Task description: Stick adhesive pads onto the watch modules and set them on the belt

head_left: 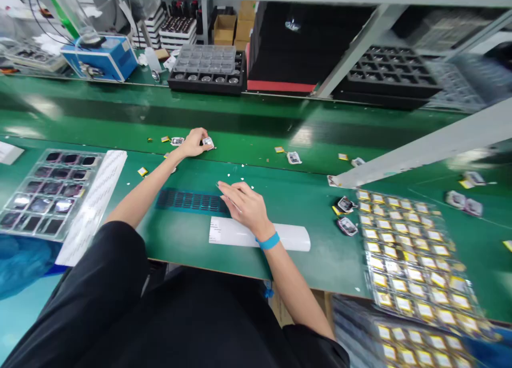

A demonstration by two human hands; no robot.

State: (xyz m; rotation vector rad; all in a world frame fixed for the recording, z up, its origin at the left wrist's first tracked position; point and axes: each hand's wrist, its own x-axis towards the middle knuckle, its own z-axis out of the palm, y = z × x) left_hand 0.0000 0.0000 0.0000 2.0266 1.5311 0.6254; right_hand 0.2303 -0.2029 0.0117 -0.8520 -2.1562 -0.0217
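My left hand (194, 142) reaches onto the far green strip, its fingers closed on a small pale electronic module (208, 142). Just left of it lies a similar module (177, 141) with a yellow battery (165, 139). My right hand (247, 207), a blue band at its wrist, hovers over the near bench with fingers drawn together; what they pinch, if anything, is too small to make out. Beside its fingertips lies a dark strip of rectangular stickers (190, 200). Under the wrist is a curled white sheet (290, 237).
At left stand a clear tray of dark screens (50, 189) and a long paper strip (94, 208). Trays of yellow batteries (408, 250) fill the right. More modules (294, 158) are spaced along the green strip. A slanted white post (424, 144) crosses the right side.
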